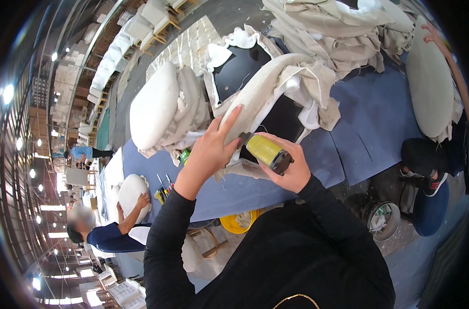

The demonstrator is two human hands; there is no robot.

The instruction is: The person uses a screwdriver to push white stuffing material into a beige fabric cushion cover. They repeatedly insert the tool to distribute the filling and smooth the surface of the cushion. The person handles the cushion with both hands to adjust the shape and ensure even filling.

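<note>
My right hand [294, 164] is wrapped round a staple gun [265, 148] with a yellow-green body and black end cap. Its nose lies by the near edge of an upholstered panel [257, 85], close to my left thumb. My left hand [210, 152] grips that edge, its index finger stretched along the beige fabric and its thumb on the inner side. The panel's black backing [280, 119] faces up, with white padding [294, 85] and loose fabric around it. The gun's tip is partly hidden by my fingers.
Padded beige panels [154, 103] are stacked to the left, with fabric-covered pieces [324, 26] behind. Hand tools [164, 191] lie on the blue table covering [371, 123]. Below stand a yellow bucket [239, 221] and a metal bin [384, 221]. Co-workers handle panels at both sides.
</note>
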